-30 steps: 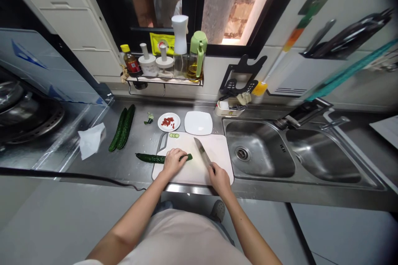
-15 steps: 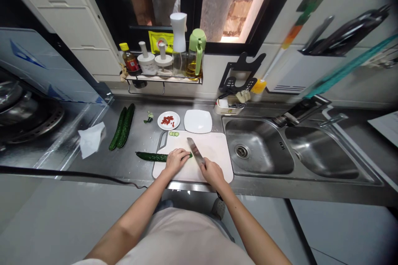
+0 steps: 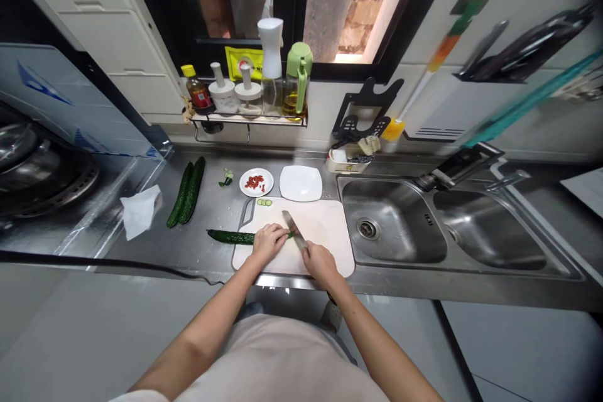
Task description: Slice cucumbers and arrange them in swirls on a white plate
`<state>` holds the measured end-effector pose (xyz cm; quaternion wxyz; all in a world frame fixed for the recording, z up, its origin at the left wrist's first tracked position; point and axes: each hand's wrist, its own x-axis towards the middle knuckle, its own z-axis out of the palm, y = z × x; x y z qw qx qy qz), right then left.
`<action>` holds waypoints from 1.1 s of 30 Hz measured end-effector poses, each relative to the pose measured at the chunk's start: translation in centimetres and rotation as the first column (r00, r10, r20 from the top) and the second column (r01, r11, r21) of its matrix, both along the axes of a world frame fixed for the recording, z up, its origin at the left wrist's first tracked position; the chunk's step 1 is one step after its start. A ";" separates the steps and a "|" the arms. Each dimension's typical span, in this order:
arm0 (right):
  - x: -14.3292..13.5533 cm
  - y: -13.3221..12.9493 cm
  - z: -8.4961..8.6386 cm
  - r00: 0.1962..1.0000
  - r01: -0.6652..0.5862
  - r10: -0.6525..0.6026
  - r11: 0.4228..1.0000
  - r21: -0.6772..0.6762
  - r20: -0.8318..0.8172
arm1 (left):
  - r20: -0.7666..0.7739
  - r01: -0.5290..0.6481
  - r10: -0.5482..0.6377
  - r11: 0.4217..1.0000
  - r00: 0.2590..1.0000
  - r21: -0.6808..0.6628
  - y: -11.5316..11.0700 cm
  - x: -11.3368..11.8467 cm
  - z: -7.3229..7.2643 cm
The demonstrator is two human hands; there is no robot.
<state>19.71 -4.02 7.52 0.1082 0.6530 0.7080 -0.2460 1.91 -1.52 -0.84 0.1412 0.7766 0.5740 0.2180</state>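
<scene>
On the white cutting board (image 3: 330, 226) lies a dark green cucumber (image 3: 230, 237), its left part reaching past the board onto the counter. My left hand (image 3: 267, 244) is closed over the cucumber near its right end. The knife (image 3: 294, 230) is in my right hand (image 3: 320, 262), its blade slanting up and left, close against the cucumber's right end. Several pale slices (image 3: 264, 202) rest at the board's top left. Behind the board are a plate with chopped red pieces (image 3: 255, 182) and a bare white plate (image 3: 300, 183).
Two whole cucumbers (image 3: 186, 191) and a white tissue (image 3: 139, 211) lie to the left, with cucumber scraps (image 3: 226, 177) nearer the plates. A double sink (image 3: 396, 220) with a faucet is at the right. Bottles stand on a wall rack (image 3: 249, 118).
The knife in my right hand has shifted slightly left, nearer my left fingers and over the cucumber's end. My left hand keeps its hold.
</scene>
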 end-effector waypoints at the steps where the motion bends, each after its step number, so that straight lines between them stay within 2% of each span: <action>1: 0.0 0.0 0.0 1.000 -0.003 0.003 1.000 -0.004 0.001 | -0.001 0.000 0.000 1.000 1.000 -0.003 0.0 0.0 0.0; 10: 0.1 -0.1 0.2 1.000 -0.019 0.019 0.999 -0.036 -0.018 | 0.009 0.013 -0.013 1.000 1.000 -0.008 -0.1 0.0 0.2; 21: 1.8 -1.6 0.0 0.999 -0.039 0.037 0.997 -0.060 -0.019 | 0.018 -0.001 0.001 1.000 1.000 -0.020 0.0 0.1 0.3; 33: 0.9 -1.1 0.3 0.999 -0.034 0.032 0.998 -0.061 -0.035 | 0.023 0.009 -0.008 0.999 1.000 -0.032 0.1 0.1 0.3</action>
